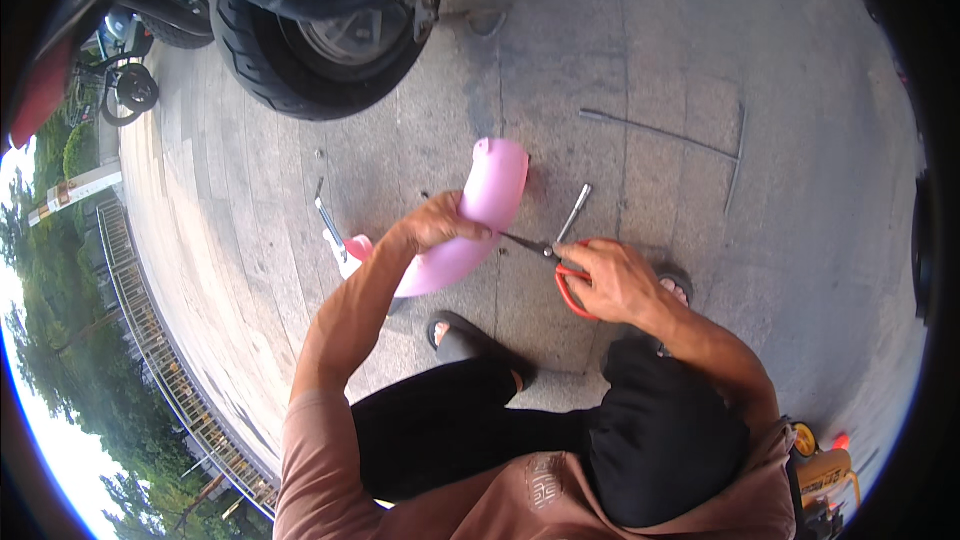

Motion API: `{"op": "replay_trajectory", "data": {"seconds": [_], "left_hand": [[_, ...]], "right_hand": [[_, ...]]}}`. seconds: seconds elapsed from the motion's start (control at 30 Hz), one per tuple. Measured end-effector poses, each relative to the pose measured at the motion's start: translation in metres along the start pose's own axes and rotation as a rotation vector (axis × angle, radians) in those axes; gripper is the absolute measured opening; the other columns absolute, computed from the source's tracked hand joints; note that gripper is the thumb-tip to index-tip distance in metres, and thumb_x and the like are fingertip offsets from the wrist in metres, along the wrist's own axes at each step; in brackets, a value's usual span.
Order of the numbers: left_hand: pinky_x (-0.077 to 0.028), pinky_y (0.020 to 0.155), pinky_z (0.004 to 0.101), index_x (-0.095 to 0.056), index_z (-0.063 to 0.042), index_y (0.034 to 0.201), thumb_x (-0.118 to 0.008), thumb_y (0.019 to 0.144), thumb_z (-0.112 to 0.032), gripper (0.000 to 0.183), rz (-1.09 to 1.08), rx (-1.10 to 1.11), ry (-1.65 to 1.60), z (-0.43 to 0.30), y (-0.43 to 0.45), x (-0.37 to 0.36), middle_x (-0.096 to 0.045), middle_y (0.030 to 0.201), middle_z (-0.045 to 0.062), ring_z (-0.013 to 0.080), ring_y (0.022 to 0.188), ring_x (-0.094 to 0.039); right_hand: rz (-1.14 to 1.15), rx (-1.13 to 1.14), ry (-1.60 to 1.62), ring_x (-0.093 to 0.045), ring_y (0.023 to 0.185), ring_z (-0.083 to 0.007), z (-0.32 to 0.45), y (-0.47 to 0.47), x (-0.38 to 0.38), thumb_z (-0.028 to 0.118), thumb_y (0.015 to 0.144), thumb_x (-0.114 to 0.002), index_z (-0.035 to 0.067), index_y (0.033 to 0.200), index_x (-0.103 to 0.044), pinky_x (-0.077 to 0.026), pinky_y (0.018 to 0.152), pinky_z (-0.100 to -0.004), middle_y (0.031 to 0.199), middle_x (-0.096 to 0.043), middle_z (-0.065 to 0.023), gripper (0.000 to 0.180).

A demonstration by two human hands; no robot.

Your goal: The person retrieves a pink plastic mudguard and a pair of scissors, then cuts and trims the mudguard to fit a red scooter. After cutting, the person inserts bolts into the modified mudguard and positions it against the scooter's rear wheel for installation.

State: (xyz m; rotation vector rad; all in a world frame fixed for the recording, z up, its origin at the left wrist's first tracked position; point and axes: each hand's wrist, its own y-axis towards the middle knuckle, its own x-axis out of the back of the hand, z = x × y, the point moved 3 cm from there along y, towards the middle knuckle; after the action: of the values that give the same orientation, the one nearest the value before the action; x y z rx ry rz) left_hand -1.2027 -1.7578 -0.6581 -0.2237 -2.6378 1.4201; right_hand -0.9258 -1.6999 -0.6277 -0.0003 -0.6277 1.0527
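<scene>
A curved pink plastic fender (495,184) is held near its middle by my left hand (442,223), with the thumb lying across its outer face. My right hand (619,281) holds scissors (574,296) with red-orange handles. Their dark blades point left, and the tip meets the fender's edge beside my left thumb. Whether the blades are parted is hard to tell. Just beyond the scissors' pivot, a short metal socket tool (576,211) lies on the paving.
A scooter's rear wheel (330,52) stands at the upper left. A long T-handle wrench (660,133) lies on the paving at the right. A screwdriver-like tool (330,225) is left of my left forearm. A yellow tool container (825,469) stands at the lower right.
</scene>
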Motion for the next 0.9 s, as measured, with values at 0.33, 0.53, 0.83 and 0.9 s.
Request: {"op": "replay_trajectory", "data": {"seconds": [0.33, 0.53, 0.83, 0.9], "left_hand": [[-0.05, 0.085, 0.0322, -0.068, -0.003, 0.106, -0.08, 0.072, -0.006, 0.036, 0.137, 0.018, -0.193, 0.005, 0.002, 0.0, -0.07, 0.097, 0.005, 0.0158, 0.09, -0.064], [-0.051, 0.082, 0.0326, -0.069, -0.002, 0.107, -0.082, 0.072, -0.01, 0.038, 0.186, -0.059, -0.265, 0.006, 0.004, -0.001, -0.07, 0.098, 0.005, 0.0165, 0.089, -0.065], [-0.053, 0.077, 0.0327, -0.07, -0.002, 0.103, -0.082, 0.072, -0.011, 0.035, 0.142, -0.097, -0.335, 0.013, 0.014, 0.011, -0.071, 0.093, 0.005, 0.0164, 0.085, -0.066], [-0.053, 0.077, 0.0321, -0.069, -0.002, 0.104, -0.081, 0.072, -0.01, 0.035, 0.149, -0.101, -0.364, 0.016, 0.017, 0.011, -0.071, 0.093, 0.005, 0.0161, 0.085, -0.065]], "right_hand": [[0.045, 0.015, -0.029, -0.066, 0.091, -0.0338, 0.008, -0.003, 0.007, 0.023, 0.083, -0.063, 0.013, 0.121, -0.064, -0.054, 0.081, -0.0433, 0.099, -0.069, -0.0162, 0.039], [0.058, 0.039, -0.04, -0.065, 0.092, -0.0336, 0.015, -0.001, 0.009, 0.022, 0.083, -0.065, 0.01, 0.12, -0.065, -0.052, 0.083, -0.0417, 0.101, -0.069, -0.0166, 0.039], [0.026, -0.05, 0.03, -0.067, 0.087, -0.033, 0.019, 0.013, 0.0, 0.016, 0.083, -0.067, 0.009, 0.121, -0.065, -0.053, 0.077, -0.0375, 0.096, -0.068, -0.0174, 0.038], [0.038, -0.086, 0.016, -0.067, 0.087, -0.033, 0.02, 0.016, -0.002, 0.016, 0.083, -0.067, 0.01, 0.121, -0.066, -0.053, 0.077, -0.0374, 0.096, -0.068, -0.0173, 0.038]]}}
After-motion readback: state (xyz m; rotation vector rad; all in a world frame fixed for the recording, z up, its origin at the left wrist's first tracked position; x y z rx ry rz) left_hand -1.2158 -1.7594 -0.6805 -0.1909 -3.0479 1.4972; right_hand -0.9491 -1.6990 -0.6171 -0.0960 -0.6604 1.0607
